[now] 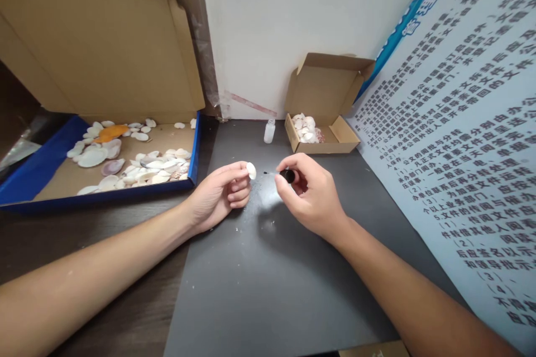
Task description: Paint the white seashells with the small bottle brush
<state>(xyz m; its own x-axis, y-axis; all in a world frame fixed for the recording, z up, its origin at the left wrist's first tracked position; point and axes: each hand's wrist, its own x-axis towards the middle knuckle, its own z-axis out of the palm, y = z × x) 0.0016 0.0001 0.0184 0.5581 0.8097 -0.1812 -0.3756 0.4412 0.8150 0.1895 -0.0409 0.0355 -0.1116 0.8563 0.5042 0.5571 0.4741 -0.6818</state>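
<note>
Between thumb and fingers, my left hand [224, 192] pinches a small white seashell [251, 170]. My right hand [312, 192] is closed around the black cap of a brush [287, 176]; the brush's thin stem points left, its dark tip a short way from the shell and apart from it. Beyond both hands a small translucent white bottle [269, 131] stands upright without a cap. Both hands are raised over a dark grey mat [251, 301].
At left, a large blue-edged cardboard box [195, 150] stands with its lid up, holding many shells and an orange piece [111, 133]. A smaller open cardboard box [329, 148] with shells is at back right. A printed board [460, 122] leans along the right side.
</note>
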